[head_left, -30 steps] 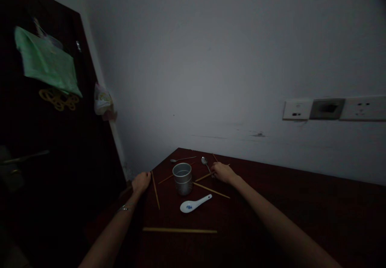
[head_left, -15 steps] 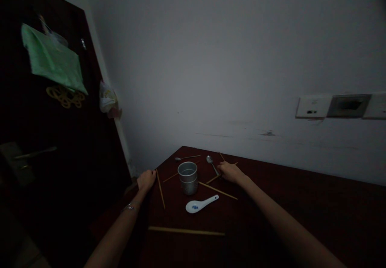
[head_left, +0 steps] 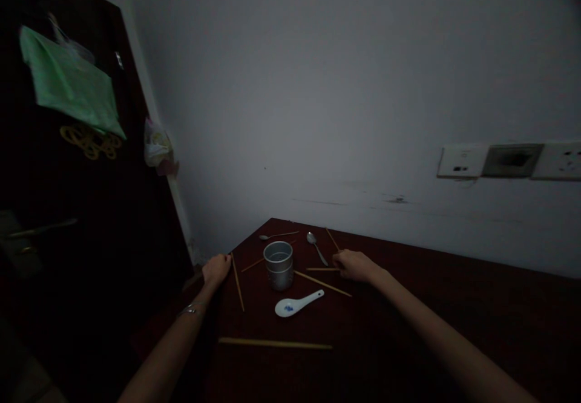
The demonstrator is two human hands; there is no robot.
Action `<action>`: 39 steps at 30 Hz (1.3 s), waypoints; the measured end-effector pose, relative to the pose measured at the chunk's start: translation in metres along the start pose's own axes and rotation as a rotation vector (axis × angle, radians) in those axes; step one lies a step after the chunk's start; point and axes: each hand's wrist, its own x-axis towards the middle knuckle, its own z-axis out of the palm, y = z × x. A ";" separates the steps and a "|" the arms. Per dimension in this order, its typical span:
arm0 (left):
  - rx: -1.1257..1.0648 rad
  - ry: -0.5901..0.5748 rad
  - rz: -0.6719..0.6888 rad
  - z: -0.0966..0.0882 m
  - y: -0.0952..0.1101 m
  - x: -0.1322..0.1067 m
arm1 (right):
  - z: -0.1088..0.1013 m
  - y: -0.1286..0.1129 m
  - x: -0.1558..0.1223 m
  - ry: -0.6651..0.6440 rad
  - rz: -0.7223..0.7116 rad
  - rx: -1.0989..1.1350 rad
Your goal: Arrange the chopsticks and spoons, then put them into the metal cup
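My right hand (head_left: pixel 356 265) is closed around one end of a wooden chopstick (head_left: pixel 321 269), which points left, low over the dark red table. Another chopstick (head_left: pixel 332 238) lies behind that hand, its near end hidden by the fingers. At the table's left edge my left hand (head_left: pixel 216 268) rests with curled fingers, close beside a chopstick (head_left: pixel 237 282); whether they touch is unclear. Between the hands stands a grey metal cup (head_left: pixel 279 267). A metal spoon (head_left: pixel 316 247) lies just left of my right hand, and a white ceramic spoon (head_left: pixel 298 304) lies in front of the cup.
More chopsticks lie about the cup, one (head_left: pixel 323 283) to its right and one (head_left: pixel 275 344) near the front. Behind the cup is a thin long-handled spoon (head_left: pixel 278 235). A pale wall (head_left: pixel 318 118) borders the table; a dark door (head_left: pixel 113 221) stands left.
My right hand has shifted slightly right, and its chopstick has turned from slanting to nearly level across the view. My left hand stays at the table edge. The whole view has shifted a little.
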 end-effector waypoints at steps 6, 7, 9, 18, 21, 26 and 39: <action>-0.018 -0.025 0.017 -0.001 -0.001 -0.001 | 0.006 -0.002 0.000 -0.001 0.059 0.067; -0.019 -0.027 0.021 -0.001 -0.001 -0.002 | 0.006 -0.003 0.002 0.004 0.052 0.068; -0.016 -0.029 0.024 -0.002 -0.001 -0.002 | 0.007 -0.005 0.007 0.018 0.027 0.063; -0.003 -0.033 0.013 -0.005 0.001 -0.004 | 0.011 -0.016 0.021 0.073 0.052 0.127; 0.004 -0.021 0.011 -0.003 0.002 -0.004 | 0.010 -0.013 0.023 0.124 0.068 0.215; 0.013 0.006 0.024 0.000 0.001 -0.003 | -0.008 -0.038 0.034 0.354 0.039 0.718; 0.007 0.006 0.034 0.000 0.000 -0.004 | -0.013 -0.113 0.058 0.364 -0.278 0.850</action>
